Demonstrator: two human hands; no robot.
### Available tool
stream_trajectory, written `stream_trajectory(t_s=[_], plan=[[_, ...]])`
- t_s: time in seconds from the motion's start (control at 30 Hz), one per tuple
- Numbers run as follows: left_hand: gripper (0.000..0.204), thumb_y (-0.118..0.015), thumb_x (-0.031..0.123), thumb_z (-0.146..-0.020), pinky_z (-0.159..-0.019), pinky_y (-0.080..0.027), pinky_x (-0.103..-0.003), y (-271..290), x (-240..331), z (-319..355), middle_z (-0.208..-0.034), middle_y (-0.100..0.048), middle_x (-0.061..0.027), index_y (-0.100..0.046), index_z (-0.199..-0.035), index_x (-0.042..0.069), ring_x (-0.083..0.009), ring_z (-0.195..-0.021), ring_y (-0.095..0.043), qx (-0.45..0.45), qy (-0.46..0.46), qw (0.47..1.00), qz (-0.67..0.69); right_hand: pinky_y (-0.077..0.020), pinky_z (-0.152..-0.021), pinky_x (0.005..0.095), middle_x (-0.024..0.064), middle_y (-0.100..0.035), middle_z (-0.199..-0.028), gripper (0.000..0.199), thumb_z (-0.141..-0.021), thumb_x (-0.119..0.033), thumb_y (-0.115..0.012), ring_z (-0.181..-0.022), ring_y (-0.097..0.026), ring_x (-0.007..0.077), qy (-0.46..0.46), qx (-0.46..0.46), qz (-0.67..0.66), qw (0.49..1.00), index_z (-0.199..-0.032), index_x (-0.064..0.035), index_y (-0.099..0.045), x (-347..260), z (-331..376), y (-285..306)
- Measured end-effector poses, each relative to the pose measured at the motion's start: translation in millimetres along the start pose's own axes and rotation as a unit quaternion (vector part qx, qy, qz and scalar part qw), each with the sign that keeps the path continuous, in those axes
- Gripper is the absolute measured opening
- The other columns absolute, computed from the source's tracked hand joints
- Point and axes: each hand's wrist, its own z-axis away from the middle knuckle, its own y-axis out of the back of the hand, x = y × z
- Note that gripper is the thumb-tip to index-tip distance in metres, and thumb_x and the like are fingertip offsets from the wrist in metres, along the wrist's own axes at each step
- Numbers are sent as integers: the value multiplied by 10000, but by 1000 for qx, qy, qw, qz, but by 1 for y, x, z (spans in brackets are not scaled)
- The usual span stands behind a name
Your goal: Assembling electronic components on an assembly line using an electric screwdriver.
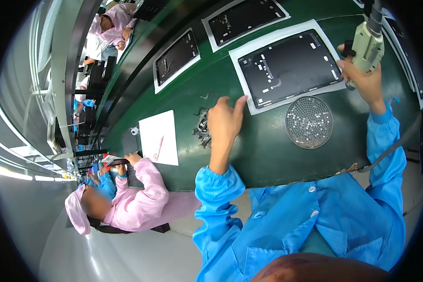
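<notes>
My left hand (223, 120) is beside a small heap of thin black pieces (202, 129) on the green bench. Its thumb stands apart from the fingers, which bend down and are partly hidden; I see nothing held. My right hand (367, 83) is wrapped round a pale cream electric screwdriver (367, 49) with a grey cord at its top. The screwdriver is beside the right edge of a black flat panel (296, 66) lying on a white sheet. A round dotted metal plate (309, 123) with shiny small pieces lies below the panel.
More black panels on white sheets lie farther back, one at the left (176, 58) and one in the middle (244, 21). A white paper (160, 138) with a pink pen is left of the heap. A co-worker in pink (136, 197) sits at left. A cable (390, 152) crosses the right bench edge.
</notes>
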Motion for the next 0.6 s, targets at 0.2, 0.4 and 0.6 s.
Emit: stream_trajectory(t_s=[0.2,0.4,0.6], plan=[[445,-744,406,-755,-563,-485,-375,-20,13,-35,-607,-639,-143,-629,-640,-8,-269,-595,-639,-109,-14,993,54,-407,-475,207,-9,-557,-678,307,-820,-12,-690,-540,-513,55,-9,29,-8,999,-1116,21,-615,-9,6,7],[206,-685,73,-812,-537,-409,-233,-29,14,-40,-612,-575,-1,-569,-643,52,-65,-590,-524,-125,-27,912,391,-394,-476,198,-6,-584,-697,283,-803,-22,-716,-554,-519,45,-51,35,-2,998,-1072,18,-639,-13,14,11],[186,-635,-20,-801,-577,-439,-225,-35,51,-70,-690,-580,-9,-519,-707,91,-86,-624,-542,3,-48,805,591,-485,-574,300,74,-654,-719,214,-733,-89,-764,-619,-603,137,33,46,-1,998,-894,2,-658,1,22,2]])
